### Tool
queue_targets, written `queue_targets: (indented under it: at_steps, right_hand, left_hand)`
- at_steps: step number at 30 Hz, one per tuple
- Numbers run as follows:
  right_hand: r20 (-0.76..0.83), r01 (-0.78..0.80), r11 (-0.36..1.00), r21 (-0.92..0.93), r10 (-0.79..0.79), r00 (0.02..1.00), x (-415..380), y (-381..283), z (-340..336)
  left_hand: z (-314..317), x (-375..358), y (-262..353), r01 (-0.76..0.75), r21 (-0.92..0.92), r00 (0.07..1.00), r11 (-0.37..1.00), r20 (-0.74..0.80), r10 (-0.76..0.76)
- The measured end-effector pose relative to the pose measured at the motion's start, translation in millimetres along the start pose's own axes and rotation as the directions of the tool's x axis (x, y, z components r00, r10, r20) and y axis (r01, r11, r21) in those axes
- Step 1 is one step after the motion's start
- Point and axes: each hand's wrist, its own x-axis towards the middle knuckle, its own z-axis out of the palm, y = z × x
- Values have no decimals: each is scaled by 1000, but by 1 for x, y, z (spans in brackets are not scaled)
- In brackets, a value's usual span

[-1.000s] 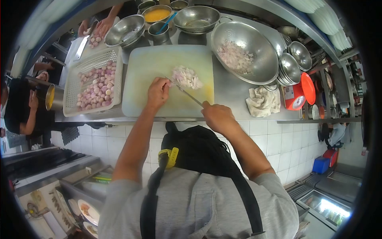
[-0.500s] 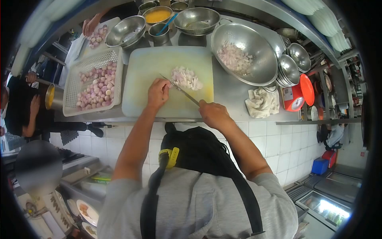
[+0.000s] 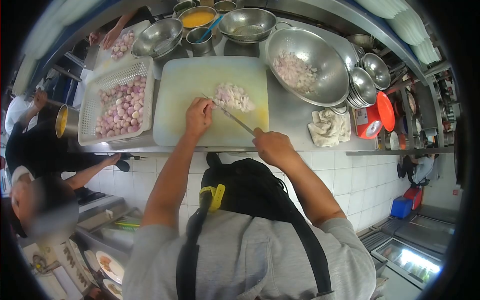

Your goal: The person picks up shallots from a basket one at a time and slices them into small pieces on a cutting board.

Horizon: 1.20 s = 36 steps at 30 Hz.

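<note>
My right hand (image 3: 274,147) is wrapped round the handle of a kitchen knife (image 3: 233,118), whose blade slants up and left across the cutting board (image 3: 172,82). Beside the blade's tip, my left hand (image 3: 199,115) has its fingers curled together; whatever they hold, if anything, is hidden. Chopped shallots (image 3: 234,97) lie in a small heap just right of the blade. A white plastic basket (image 3: 89,117) left of the board holds many whole peeled shallots (image 3: 121,110). To the right, a large steel colander (image 3: 327,57) contains more chopped shallots (image 3: 294,71).
Behind the board stand steel bowls (image 3: 247,24), a steel cup (image 3: 200,46) and a container of orange liquid (image 3: 198,18). A crumpled cloth (image 3: 329,128) and a red scale (image 3: 368,123) sit at right. Another person's hand (image 3: 111,38) is beside shallots at upper left; a co-worker (image 3: 37,145) stands left.
My right hand and the knife have drawn back slightly to the right. My left hand stays nearly in place. At left, the co-worker has leaned in and stretched out an arm.
</note>
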Motion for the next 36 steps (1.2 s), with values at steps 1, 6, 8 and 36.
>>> queue_targets:
  at_steps: [1,6,8,36]
  right_hand:
    - [-25,14,1000,1,-14,1000,6,1,3]
    - [11,-11,1000,-9,11,1000,-6,-8,-13]
    - [19,-12,1000,-7,13,1000,-9,-6,-11]
    - [-65,4,999,43,-1,998,10,16,11]
  left_hand:
    - [-1,0,-1,2,2,1000,1000,12,-2]
    - [-5,2,1,-51,10,999,999,-13,51]
    - [-1,1,0,-45,5,999,999,-30,45]
    - [2,-1,5,127,12,992,992,16,-128]
